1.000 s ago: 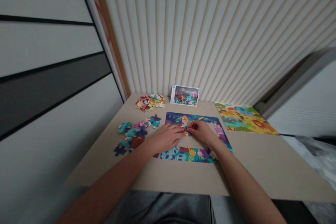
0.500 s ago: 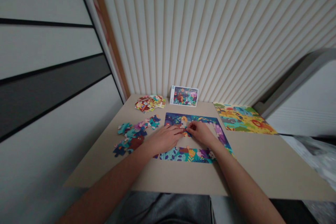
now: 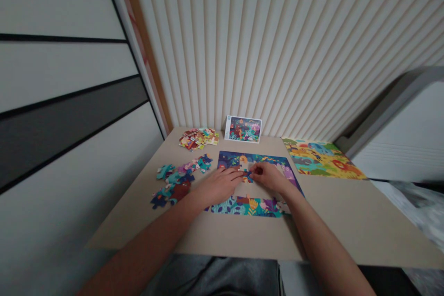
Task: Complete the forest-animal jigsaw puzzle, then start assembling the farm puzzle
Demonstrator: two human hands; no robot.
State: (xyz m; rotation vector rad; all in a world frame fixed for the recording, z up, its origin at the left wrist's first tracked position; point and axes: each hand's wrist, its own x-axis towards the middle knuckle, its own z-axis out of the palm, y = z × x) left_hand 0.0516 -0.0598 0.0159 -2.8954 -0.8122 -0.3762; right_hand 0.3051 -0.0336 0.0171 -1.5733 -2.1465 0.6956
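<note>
A partly assembled jigsaw puzzle (image 3: 255, 210) lies on the table, its border joined around a gap that shows bare tabletop. My left hand (image 3: 222, 186) rests over the puzzle's left side, fingers stretched out and lying flat, fingertips near the middle. From the right, my right hand (image 3: 268, 176) reaches in with thumb and fingers pinched at the edge of a small blue and orange puzzle piece (image 3: 247, 178). That piece sits between the two hands inside the gap. My left hand and forearm hide part of the puzzle's left border.
Loose dark-toned puzzle pieces (image 3: 180, 189) are spread left of the puzzle. Behind them lies a heap of brighter pieces (image 3: 198, 138). A picture card (image 3: 243, 129) leans against the pleated wall. A completed yellow animal puzzle (image 3: 322, 159) is at the back right of the table (image 3: 347, 222).
My right hand has shifted slightly right, and more of the blue and orange piece shows beside its fingertips. My left hand stays nearly in place. The whole view has tilted slightly.
</note>
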